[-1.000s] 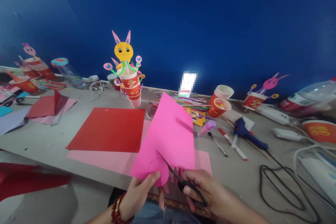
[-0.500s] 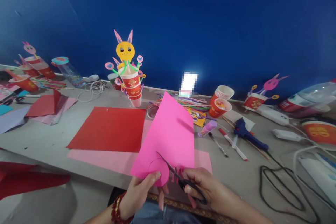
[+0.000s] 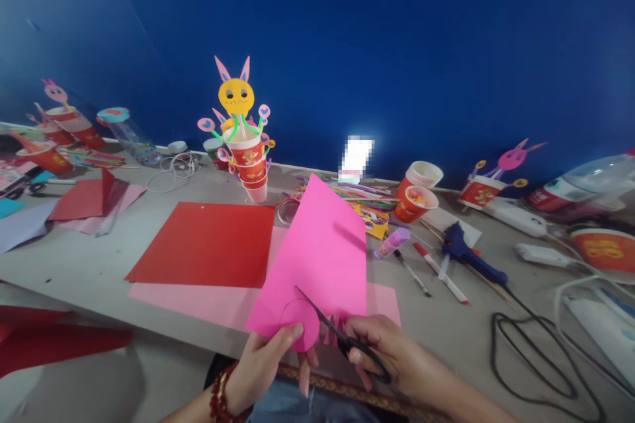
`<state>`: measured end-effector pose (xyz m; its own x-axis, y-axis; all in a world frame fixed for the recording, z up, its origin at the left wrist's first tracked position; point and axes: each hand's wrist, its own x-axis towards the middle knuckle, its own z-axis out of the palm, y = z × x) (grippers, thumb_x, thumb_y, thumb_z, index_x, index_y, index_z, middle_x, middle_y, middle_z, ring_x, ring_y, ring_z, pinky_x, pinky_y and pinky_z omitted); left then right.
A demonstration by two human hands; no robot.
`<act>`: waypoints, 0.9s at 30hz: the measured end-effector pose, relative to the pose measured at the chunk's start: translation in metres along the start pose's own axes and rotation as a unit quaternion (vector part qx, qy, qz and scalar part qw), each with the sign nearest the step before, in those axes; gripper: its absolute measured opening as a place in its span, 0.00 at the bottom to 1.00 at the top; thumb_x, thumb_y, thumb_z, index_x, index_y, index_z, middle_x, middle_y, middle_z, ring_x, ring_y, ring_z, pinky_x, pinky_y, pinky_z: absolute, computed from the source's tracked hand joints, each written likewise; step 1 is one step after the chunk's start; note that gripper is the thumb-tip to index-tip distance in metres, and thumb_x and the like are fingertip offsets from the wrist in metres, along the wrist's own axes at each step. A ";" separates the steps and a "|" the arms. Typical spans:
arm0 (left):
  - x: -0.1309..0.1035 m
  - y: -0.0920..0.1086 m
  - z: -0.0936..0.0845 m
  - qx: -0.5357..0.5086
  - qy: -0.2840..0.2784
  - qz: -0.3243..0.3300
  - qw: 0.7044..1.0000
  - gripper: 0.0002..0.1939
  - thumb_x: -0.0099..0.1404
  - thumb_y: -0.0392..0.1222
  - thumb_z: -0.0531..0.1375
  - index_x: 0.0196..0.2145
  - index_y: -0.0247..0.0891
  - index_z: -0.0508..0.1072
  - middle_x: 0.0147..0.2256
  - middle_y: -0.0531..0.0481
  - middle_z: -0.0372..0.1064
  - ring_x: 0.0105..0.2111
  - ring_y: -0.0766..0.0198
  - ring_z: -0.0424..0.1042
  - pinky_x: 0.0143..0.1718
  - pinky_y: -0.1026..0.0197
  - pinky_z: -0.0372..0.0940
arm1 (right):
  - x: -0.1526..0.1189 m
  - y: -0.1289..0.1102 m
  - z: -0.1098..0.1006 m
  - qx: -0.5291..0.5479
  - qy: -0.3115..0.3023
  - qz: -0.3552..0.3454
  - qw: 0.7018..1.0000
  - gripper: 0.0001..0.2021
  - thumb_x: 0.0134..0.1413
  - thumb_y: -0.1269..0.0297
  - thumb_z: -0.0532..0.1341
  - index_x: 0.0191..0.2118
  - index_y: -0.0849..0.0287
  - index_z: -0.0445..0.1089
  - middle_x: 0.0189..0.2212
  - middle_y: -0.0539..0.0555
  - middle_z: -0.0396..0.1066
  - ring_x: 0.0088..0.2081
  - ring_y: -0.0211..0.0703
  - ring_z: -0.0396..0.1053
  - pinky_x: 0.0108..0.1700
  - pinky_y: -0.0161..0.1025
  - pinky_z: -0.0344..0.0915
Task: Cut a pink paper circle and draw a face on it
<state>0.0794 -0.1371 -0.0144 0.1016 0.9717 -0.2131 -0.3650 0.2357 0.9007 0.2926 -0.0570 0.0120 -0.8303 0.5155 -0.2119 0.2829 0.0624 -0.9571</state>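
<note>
One grey table [image 3: 89, 263], dark-specked at the near left, stands against a plain blue wall [image 3: 317, 46]. A red sheet [image 3: 213, 244] lies flat on it, partly covering a pale pink sheet [image 3: 193, 304]. Behind stands a tower of red paper cups [image 3: 252, 173] topped by a yellow rabbit face [image 3: 236, 96]. To the right: a purple glue stick [image 3: 392, 244], a blue glue gun [image 3: 461, 251] and a loose black cord [image 3: 501, 357].

Item in hand: a bright pink sheet [image 3: 327, 238], tilted and held over the near part of the table. Surface smooth and matt, with a dark shadow streak on its upper right. A thin drawn circle [image 3: 292, 324] shows near the lower corner; its right edge appears cut. The left hand [image 3: 262, 363] pinches the sheet there, thumb on top. The right hand [image 3: 387, 350] grips black-handled scissors [image 3: 350, 342], blade tip over the paper beside the circle; the second blade cannot be made out.
</note>
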 end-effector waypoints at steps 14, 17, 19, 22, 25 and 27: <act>0.000 -0.010 -0.003 0.024 0.108 0.025 0.994 0.17 0.65 0.52 0.59 0.31 0.36 0.78 0.25 0.48 0.76 0.22 0.61 0.72 0.32 0.60 0.68 | 0.000 0.003 0.004 0.041 0.022 0.004 0.999 0.24 0.57 0.39 0.56 0.27 0.56 0.52 0.20 0.44 0.58 0.20 0.32 0.60 0.22 0.28 0.52; 0.001 -0.011 -0.004 0.041 0.212 0.019 0.976 0.13 0.60 0.52 0.65 0.34 0.40 0.78 0.33 0.48 0.78 0.34 0.55 0.75 0.38 0.60 0.70 | 0.001 0.004 0.006 0.053 0.018 0.019 0.998 0.24 0.56 0.40 0.58 0.27 0.56 0.53 0.19 0.45 0.61 0.20 0.34 0.62 0.21 0.28 0.53; 0.001 -0.007 -0.003 0.052 0.194 0.017 0.980 0.14 0.60 0.53 0.64 0.32 0.39 0.78 0.30 0.47 0.78 0.33 0.56 0.76 0.37 0.60 0.70 | 0.002 0.001 0.007 0.057 0.012 0.022 0.998 0.25 0.55 0.38 0.57 0.27 0.56 0.52 0.18 0.45 0.61 0.20 0.34 0.62 0.21 0.29 0.52; 0.001 0.000 0.001 0.058 0.115 0.012 0.992 0.22 0.65 0.56 0.58 0.25 0.36 0.77 0.20 0.48 0.74 0.19 0.62 0.72 0.26 0.62 0.69 | 0.005 -0.006 0.006 0.054 0.003 0.024 0.998 0.27 0.54 0.34 0.54 0.26 0.56 0.53 0.18 0.46 0.61 0.19 0.33 0.61 0.21 0.29 0.50; 0.000 0.006 0.002 0.065 0.084 0.006 0.994 0.29 0.68 0.58 0.53 0.20 0.33 0.74 0.14 0.49 0.67 0.12 0.68 0.64 0.17 0.66 0.62 | 0.008 -0.012 0.005 0.050 -0.006 0.019 0.999 0.28 0.53 0.32 0.53 0.27 0.56 0.55 0.18 0.46 0.62 0.20 0.34 0.61 0.21 0.29 0.49; 0.000 0.009 0.002 0.070 0.075 0.008 0.995 0.31 0.68 0.59 0.52 0.18 0.32 0.73 0.12 0.50 0.64 0.11 0.69 0.63 0.16 0.68 0.60 | 0.009 -0.012 0.004 0.049 -0.012 0.007 0.999 0.29 0.54 0.32 0.52 0.27 0.57 0.56 0.17 0.47 0.63 0.20 0.34 0.59 0.22 0.29 0.49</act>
<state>0.0783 -0.1347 -0.0054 -0.0463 0.9692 -0.2420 -0.2318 0.2252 0.9463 0.2796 -0.0569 0.0209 -0.8386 0.4944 -0.2288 0.2468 -0.0296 -0.9686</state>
